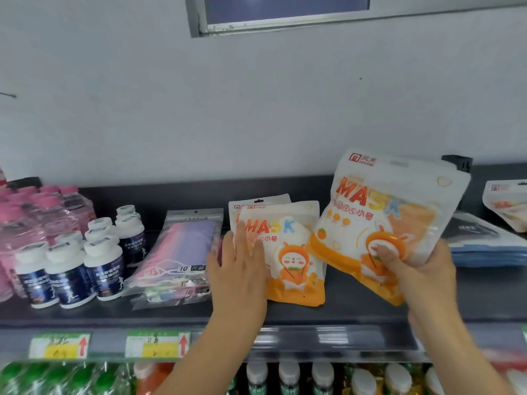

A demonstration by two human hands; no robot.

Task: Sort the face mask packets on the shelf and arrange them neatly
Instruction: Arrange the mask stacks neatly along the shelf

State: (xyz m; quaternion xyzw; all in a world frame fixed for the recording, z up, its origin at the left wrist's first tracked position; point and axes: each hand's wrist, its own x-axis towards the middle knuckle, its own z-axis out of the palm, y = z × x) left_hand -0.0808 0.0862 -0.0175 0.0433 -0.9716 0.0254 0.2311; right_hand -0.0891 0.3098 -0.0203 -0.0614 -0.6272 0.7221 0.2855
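Note:
A stack of white-and-orange MASK packets lies on the dark shelf at the middle. My left hand rests flat on the stack's left side, fingers straight. My right hand grips another white-and-orange MASK packet by its lower corner, thumb on the front, holding it tilted above the shelf to the right of the stack. Left of the stack lies a pile of clear pink-and-purple mask packets. At the far right are blue-grey packets and one more orange MASK packet.
White-capped dark blue bottles and pink drink bottles fill the shelf's left end. Price labels line the front rail. Drink bottles stand on the shelf below. A grey wall rises behind.

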